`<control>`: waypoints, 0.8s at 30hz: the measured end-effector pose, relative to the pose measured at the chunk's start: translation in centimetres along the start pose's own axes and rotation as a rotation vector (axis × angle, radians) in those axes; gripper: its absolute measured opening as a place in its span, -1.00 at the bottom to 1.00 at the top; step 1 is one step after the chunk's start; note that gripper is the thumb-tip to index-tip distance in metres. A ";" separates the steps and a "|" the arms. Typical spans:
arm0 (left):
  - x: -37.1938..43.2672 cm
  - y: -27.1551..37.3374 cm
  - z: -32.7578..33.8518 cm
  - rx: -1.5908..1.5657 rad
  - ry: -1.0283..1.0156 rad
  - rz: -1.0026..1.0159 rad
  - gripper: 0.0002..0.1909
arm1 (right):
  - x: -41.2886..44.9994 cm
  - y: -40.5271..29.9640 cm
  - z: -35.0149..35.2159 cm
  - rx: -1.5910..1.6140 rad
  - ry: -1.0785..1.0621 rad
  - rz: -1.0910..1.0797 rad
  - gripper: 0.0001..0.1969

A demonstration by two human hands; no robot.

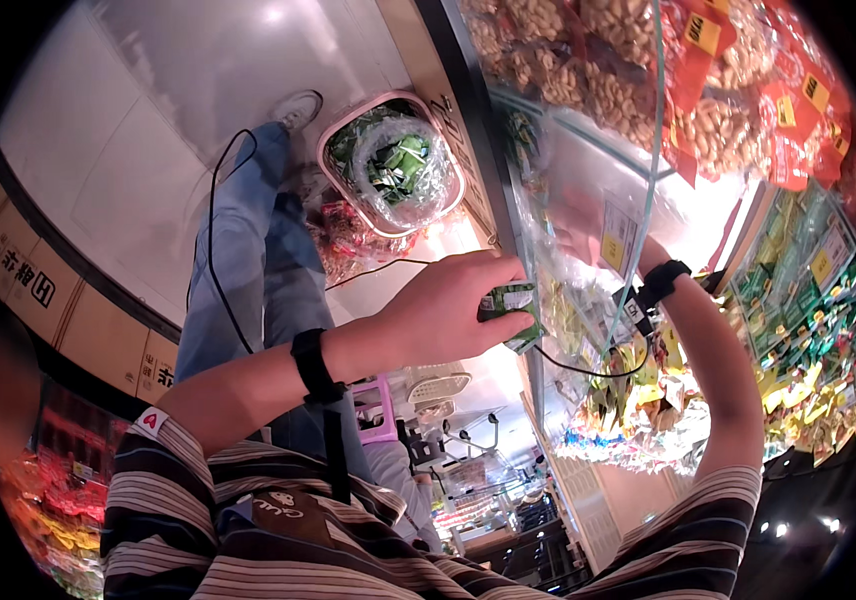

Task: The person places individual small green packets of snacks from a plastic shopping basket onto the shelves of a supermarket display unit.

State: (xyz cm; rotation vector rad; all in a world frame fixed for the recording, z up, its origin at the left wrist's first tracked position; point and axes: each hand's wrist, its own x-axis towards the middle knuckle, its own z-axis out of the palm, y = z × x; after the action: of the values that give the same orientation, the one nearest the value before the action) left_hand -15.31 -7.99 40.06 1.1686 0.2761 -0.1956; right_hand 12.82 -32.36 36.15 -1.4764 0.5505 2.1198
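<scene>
My left hand [458, 304] grips a small green packet [510, 307] between thumb and fingers, at the edge of a shelf bin with clear panels. My right hand [581, 229] is inside the bin, seen blurred through a clear panel [657, 169] and partly covered by a price tag [617, 238]; whether it holds anything cannot be made out. Below on the floor stands a pink-rimmed basket [460, 176] with a clear plastic bag [368, 154] inside, filled with green packets [401, 161].
Bagged peanuts [615, 97] fill the neighbouring bin. Yellow and green packets [780, 390] are heaped at the right. Red-wrapped goods [345, 240] lie beside the basket. A black cable [211, 225] hangs across my legs, and another runs to my right wrist strap. A person's legs [398, 487] show behind.
</scene>
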 end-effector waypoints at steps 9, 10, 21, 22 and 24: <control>0.1 -0.2 -1.6 0.027 0.040 -0.037 -0.70 | 2.6 0.0 1.8 -0.526 -0.055 -0.342 -0.20; 0.2 -0.2 -1.5 0.024 0.037 -0.035 -0.70 | 2.6 0.2 1.4 -0.721 -0.024 -0.391 -0.21; -0.3 -0.2 -0.9 0.004 0.024 -0.035 -0.69 | -0.3 -1.9 4.3 0.184 -0.011 -0.139 -0.46; -0.4 -0.3 -0.9 0.003 0.026 -0.034 -0.69 | -0.5 -1.8 4.3 0.176 -0.016 -0.134 -0.48; -0.6 -0.4 -1.1 0.053 0.017 -0.022 -0.68 | -0.9 -2.1 4.4 0.146 -0.032 -0.120 -0.52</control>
State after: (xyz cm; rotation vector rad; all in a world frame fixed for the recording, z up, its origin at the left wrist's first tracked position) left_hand -16.08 -7.15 39.48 1.2202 0.3004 -0.2131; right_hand 11.11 -28.26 38.40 -1.3584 0.5775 1.9645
